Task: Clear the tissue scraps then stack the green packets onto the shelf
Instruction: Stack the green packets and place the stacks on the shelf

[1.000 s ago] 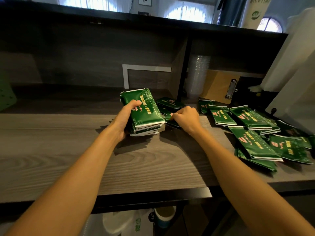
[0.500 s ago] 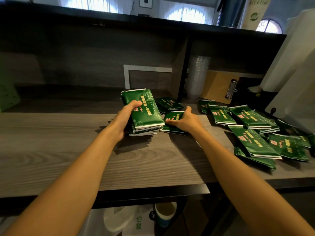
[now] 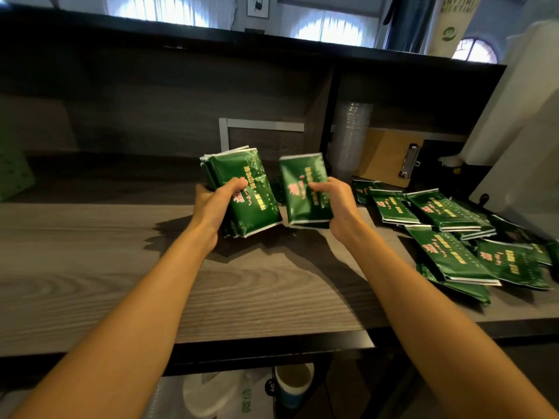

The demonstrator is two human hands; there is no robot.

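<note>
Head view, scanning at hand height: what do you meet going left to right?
left hand → stack of green packets it grips → green packet → right hand holding it → loose green packets lying on the counter

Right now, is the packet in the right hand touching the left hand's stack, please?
Apart: head view shows a gap between the packet and the stack.

shop counter (image 3: 90, 267): cup stack (image 3: 351, 137), clipboard (image 3: 390, 155)

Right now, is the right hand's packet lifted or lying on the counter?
Lifted: the right hand grips the packet tilted up, above the counter.
</note>
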